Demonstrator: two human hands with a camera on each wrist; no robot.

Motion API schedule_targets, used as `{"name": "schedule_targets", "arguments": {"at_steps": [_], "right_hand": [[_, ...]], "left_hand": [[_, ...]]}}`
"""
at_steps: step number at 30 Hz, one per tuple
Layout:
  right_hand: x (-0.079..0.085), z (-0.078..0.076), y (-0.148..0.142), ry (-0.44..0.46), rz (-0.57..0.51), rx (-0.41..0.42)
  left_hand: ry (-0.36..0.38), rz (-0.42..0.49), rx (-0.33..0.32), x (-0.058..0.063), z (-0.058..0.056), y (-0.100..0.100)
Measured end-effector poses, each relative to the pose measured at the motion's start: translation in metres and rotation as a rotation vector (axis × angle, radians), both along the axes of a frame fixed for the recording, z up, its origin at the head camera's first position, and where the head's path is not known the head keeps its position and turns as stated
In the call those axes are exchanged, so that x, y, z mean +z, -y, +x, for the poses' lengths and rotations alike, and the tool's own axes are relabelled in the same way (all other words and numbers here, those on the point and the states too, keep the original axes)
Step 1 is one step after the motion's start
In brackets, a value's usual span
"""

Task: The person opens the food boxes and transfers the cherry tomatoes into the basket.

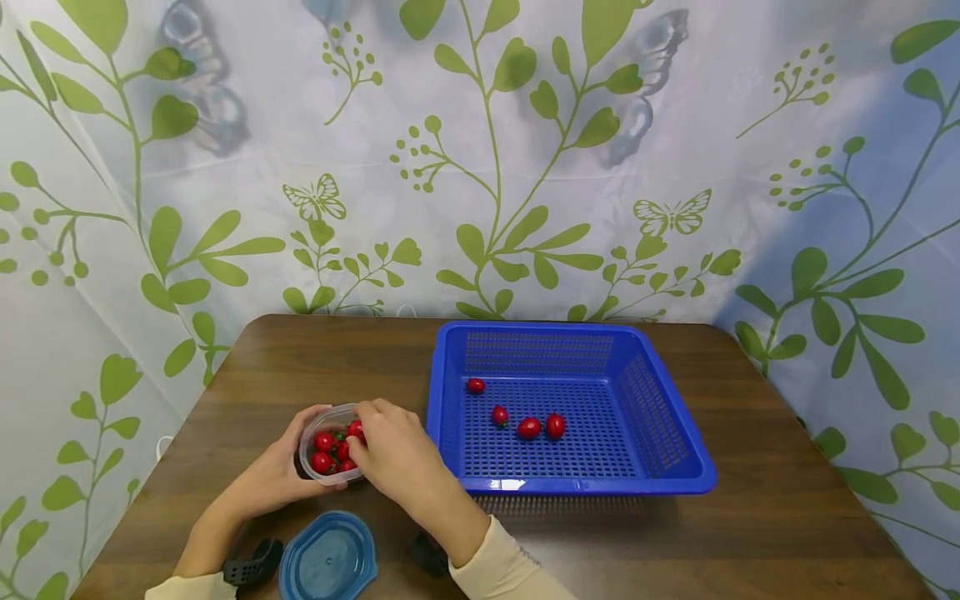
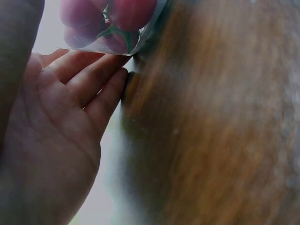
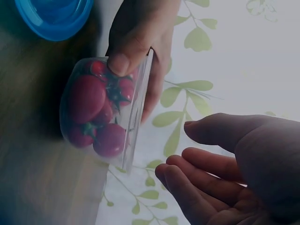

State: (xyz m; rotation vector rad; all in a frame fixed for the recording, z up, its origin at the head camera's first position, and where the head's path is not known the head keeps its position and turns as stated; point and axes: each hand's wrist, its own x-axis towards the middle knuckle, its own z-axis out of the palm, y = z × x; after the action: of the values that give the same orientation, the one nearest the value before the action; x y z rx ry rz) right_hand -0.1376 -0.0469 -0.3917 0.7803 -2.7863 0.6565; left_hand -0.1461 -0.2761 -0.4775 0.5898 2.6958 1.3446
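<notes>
A small clear plastic container (image 1: 335, 478) holds several cherry tomatoes (image 1: 323, 441), some with green stems. My left hand (image 1: 272, 473) grips it at the left, and its thumb presses the container's side in the right wrist view. Over the container's right rim is my right hand (image 1: 401, 454), fingers loosely bent. In the right wrist view a gap shows between its thumb and fingers, with nothing held there. Several more cherry tomatoes (image 1: 528, 428) lie on the floor of a blue plastic basket (image 1: 678, 425), to the right of both hands.
A blue lid (image 1: 330, 557) lies on the brown wooden table (image 1: 757, 500), near its front edge and below the container. Behind the table hangs a cloth (image 1: 420, 92) with a green leaf print. The basket's raised walls stand close beside the right hand.
</notes>
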Motion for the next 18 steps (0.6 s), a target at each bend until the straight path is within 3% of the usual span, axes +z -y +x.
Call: {"name": "schedule_targets", "arguments": {"at_steps": [9, 18], "right_hand": [[-0.013, 0.002, 0.012, -0.041, 0.080, 0.017], [-0.023, 0.002, 0.018, -0.085, 0.126, -0.026]], "left_hand": [[-0.040, 0.023, -0.016, -0.005, -0.001, 0.002], [-0.045, -0.012, 0.010, -0.007, -0.002, 0.002]]}}
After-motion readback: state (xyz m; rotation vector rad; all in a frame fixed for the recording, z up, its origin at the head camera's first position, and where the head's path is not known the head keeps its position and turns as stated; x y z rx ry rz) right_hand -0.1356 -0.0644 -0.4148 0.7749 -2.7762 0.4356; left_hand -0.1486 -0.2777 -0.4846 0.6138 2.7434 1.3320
